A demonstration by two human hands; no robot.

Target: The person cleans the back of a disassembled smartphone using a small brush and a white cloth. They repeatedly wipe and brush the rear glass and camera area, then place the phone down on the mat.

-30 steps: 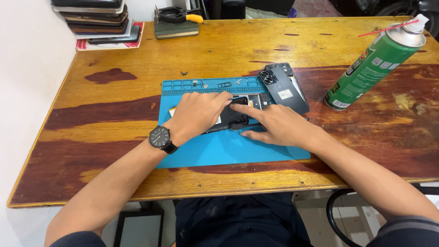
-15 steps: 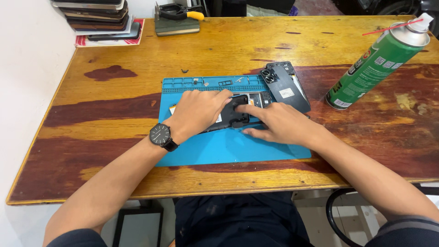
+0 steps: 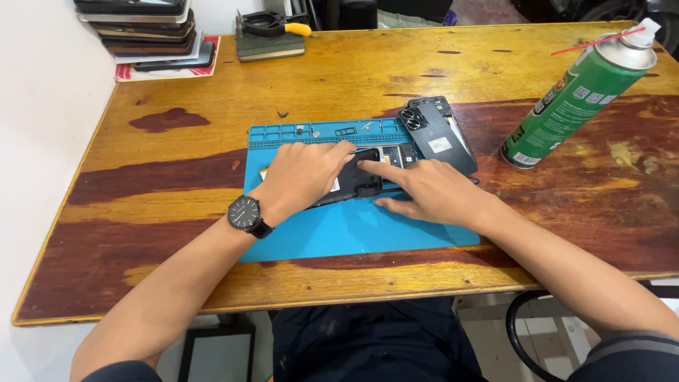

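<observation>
Just above the middle of the frame, the opened phone (image 3: 364, 180) lies on the blue mat (image 3: 353, 230). The left hand (image 3: 300, 177) stays pressed flat over its left half, fingers spread, not clenched. The right hand (image 3: 424, 191) has slid slightly rightward since a second ago, its forefinger pushing down on the phone's dark inner part.

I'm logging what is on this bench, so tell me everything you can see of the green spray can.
The green spray can is a tall cylinder, metal by its look, with a printed label, a white cap at the top and a thin red straw sticking out of the nozzle. It stands upright on the wooden table, near the far right corner, to the right of the blue mat. Neither hand touches it; nothing leans on it.
</observation>
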